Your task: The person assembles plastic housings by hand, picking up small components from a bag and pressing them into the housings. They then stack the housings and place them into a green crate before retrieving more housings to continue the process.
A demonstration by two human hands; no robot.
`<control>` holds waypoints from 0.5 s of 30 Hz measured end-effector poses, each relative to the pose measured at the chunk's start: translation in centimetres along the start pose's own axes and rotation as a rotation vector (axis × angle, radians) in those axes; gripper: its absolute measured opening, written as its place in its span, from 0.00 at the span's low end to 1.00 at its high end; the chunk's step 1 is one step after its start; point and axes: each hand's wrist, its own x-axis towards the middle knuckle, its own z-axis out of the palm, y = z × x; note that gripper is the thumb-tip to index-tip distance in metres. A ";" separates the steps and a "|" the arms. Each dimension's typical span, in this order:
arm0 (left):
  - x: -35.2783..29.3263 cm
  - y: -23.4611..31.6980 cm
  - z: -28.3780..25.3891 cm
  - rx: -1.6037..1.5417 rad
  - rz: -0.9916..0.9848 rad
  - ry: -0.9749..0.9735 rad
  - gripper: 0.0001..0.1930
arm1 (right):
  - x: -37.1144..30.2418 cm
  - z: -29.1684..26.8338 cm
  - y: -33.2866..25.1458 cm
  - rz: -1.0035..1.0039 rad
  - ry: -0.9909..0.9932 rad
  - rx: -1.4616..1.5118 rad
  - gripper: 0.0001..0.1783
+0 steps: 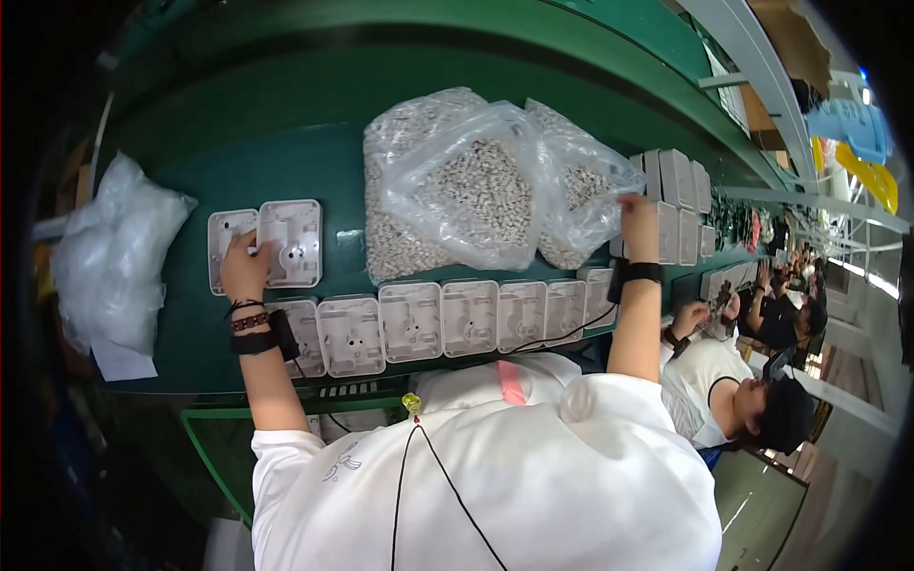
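Note:
At the left of the green bench, my left hand (246, 265) rests over two pale plastic housings lying side by side. Its fingers are bent at the edge where the left housing (225, 225) meets the right housing (291, 246), and they appear to grip there. Both housings lie open side up, with moulded posts and holes inside. Far to the right, my right hand (640, 221) is stretched out between the corner of a clear bag of small pale pieces (486, 195) and stacked housings (677, 178). Most of its fingers are hidden, so their grip is unclear.
A row of similar housings (411, 322) lines the bench's near edge, with a black cable (562, 335) across it. Another filled bag (576, 181) leans beside the large one. A bundle of clear plastic (129, 257) sits far left. Co-workers (728, 381) sit along the right.

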 end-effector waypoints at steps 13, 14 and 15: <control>0.3 -0.3 0.6 0.068 -0.099 -0.026 0.17 | 3.3 5.5 -3.3 0.022 -0.428 -0.048 0.13; 0.4 -0.4 0.6 0.075 -0.103 -0.025 0.17 | 3.1 5.5 -3.6 0.038 -0.448 -0.071 0.14; 0.4 -0.5 0.6 0.084 -0.104 -0.023 0.17 | 3.0 5.8 -3.7 0.037 -0.451 -0.062 0.14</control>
